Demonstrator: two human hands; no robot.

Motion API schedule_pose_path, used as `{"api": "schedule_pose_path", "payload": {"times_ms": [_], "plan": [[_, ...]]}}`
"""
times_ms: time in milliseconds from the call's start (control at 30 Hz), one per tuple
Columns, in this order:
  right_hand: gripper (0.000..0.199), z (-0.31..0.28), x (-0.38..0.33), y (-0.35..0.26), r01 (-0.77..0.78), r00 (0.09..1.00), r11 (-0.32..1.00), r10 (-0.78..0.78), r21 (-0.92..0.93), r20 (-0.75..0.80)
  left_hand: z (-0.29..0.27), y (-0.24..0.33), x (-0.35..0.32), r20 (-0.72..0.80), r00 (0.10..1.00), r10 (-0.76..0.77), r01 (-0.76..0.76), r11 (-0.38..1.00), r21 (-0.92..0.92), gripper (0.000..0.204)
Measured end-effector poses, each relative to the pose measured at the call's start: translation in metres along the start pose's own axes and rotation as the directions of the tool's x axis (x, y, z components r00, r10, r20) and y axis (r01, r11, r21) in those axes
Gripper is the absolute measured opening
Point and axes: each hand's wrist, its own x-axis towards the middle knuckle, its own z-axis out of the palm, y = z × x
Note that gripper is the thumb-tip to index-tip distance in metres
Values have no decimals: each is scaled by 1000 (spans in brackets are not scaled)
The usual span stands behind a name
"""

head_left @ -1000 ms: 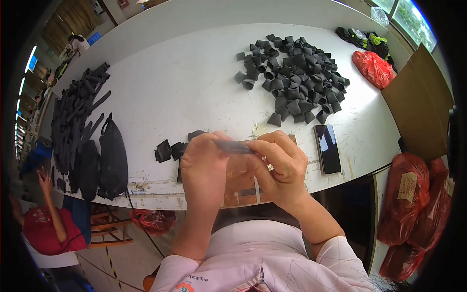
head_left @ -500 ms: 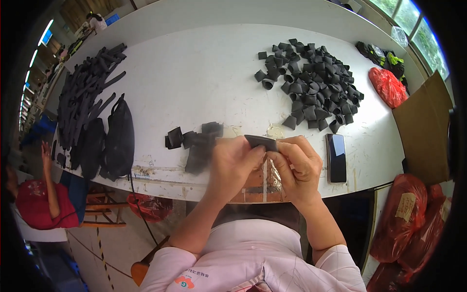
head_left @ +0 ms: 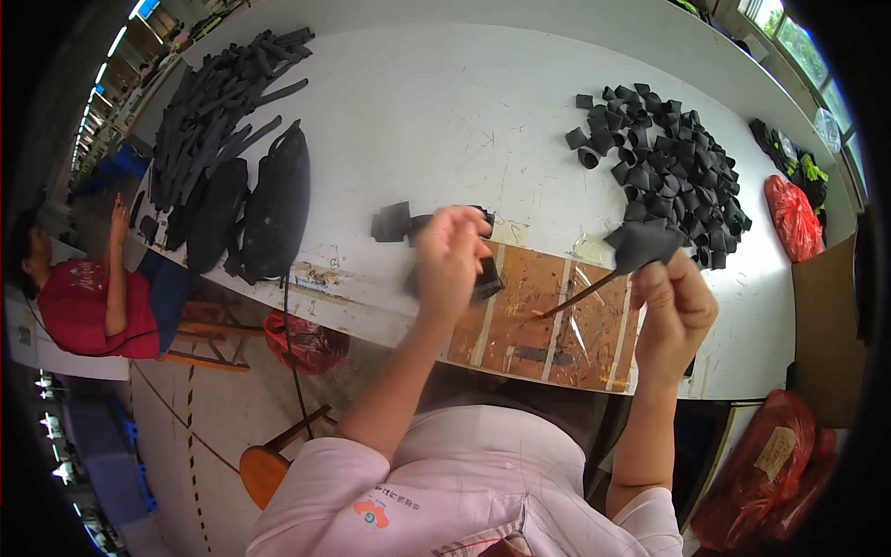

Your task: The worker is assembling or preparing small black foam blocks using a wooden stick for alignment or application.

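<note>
Right of centre in the frame, the right hand (head_left: 676, 302) pinches a folded black piece (head_left: 650, 243) between thumb and bent fingers, the grip closed on its lower right edge. The piece overlaps the lower edge of the heap of black loops (head_left: 664, 172) at upper right. It looks light and matt, a thin, slightly springy sheet that probably bends easily and keeps a crease; it should not be fragile or slippery, and an edge or corner seems the natural place to take hold. A thin brown stick (head_left: 585, 295) slants from beneath it toward lower left; whether the fingers also grip this, I cannot tell.

Near the centre, the left hand (head_left: 447, 265) is half open, its fingers parted and loosely curled over some loose black pieces (head_left: 391, 223); no firm hold shows, and contact with them is unclear.

The heaped loops are short, flared tubes with open mouths. At upper left lie long, flat black strips (head_left: 209, 121), with limp, rounded black pouches (head_left: 278, 204) below them. The orange-brown board (head_left: 529, 283) between the hands is scuffed and crossed by pale bands, against the smooth white tabletop (head_left: 408, 102).
</note>
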Motion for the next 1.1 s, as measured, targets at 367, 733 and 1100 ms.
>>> {"api": "schedule_pose_path", "payload": {"times_ms": [367,733,1100], "plan": [[14,19,-69,39,-331,941,942,334,-47,57,-103,-68,63,-83,927,365,-85,422,903,9],[15,56,-74,31,-202,977,979,204,-30,67,-16,23,-39,241,924,-296,314,949,-36,6],[14,25,-62,34,-737,603,226,646,637,468,12,16,-69,490,727,-481,661,683,-310,15]]}}
